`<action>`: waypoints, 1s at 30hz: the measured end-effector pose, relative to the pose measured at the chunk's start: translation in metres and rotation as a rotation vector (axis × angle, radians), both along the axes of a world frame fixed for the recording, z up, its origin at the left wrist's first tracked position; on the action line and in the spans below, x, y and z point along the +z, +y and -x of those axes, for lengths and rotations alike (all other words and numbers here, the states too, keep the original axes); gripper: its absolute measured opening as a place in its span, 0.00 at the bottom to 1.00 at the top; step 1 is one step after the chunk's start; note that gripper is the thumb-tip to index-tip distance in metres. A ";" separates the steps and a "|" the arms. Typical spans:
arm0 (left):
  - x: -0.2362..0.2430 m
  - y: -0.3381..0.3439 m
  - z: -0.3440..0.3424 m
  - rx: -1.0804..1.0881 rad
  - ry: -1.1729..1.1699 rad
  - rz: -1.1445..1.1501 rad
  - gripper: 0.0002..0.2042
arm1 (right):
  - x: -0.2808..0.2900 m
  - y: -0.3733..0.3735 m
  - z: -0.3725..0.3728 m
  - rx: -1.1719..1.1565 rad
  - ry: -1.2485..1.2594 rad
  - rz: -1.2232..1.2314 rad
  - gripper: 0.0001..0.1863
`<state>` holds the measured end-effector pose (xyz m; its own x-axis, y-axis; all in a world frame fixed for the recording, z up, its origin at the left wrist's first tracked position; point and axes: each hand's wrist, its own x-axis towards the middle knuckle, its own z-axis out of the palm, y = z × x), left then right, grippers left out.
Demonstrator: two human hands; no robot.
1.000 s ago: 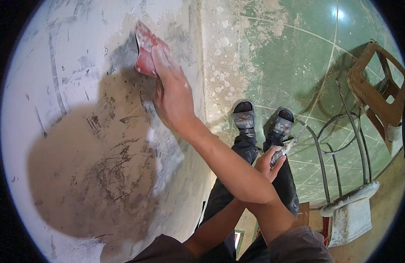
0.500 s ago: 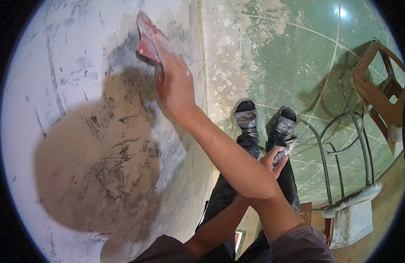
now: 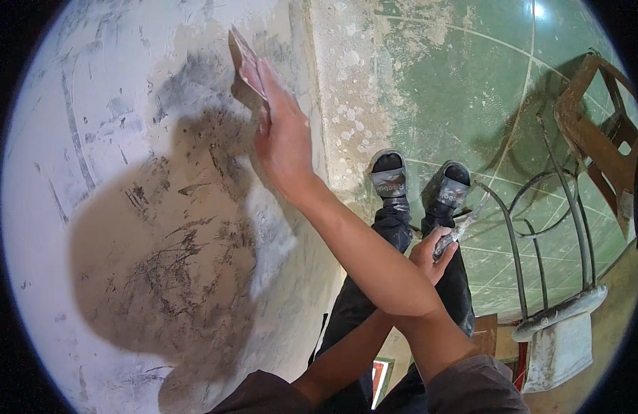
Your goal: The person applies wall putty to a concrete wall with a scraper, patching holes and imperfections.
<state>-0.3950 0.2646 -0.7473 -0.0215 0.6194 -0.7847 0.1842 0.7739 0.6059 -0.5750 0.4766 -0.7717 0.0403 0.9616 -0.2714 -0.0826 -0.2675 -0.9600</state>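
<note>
My right hand (image 3: 283, 145), on the arm crossed over the left, grips a thin red putty spreader (image 3: 247, 63) smeared with white, held edge-on against the patchy grey and white wall (image 3: 119, 83). A dark shadow falls below it on that wall. My left hand (image 3: 431, 255), low near my right leg, is closed around a dusty metal-bladed scraper (image 3: 462, 224) caked with pale plaster. My feet in grey slides (image 3: 389, 181) stand beside the wall's base.
Green tiled floor (image 3: 464, 90) is spattered white along the wall edge. At right are a brown plastic stool (image 3: 573, 103) and a curved metal-tube frame, apparently a chair (image 3: 514, 234), with a pale dusty seat (image 3: 554, 352).
The red spreader has moved slightly right along the wall and turned more edge-on, after rising briefly half a second ago. My left hand still holds the scraper; the view has shifted slightly.
</note>
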 end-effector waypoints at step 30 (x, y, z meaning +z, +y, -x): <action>-0.003 -0.001 0.001 -0.017 0.007 0.004 0.15 | -0.015 0.001 0.002 -0.137 -0.076 -0.012 0.35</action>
<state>-0.3965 0.2632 -0.7501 -0.0170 0.6167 -0.7870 0.2016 0.7731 0.6014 -0.5768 0.4772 -0.7863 0.1914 0.9488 -0.2514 -0.0441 -0.2476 -0.9679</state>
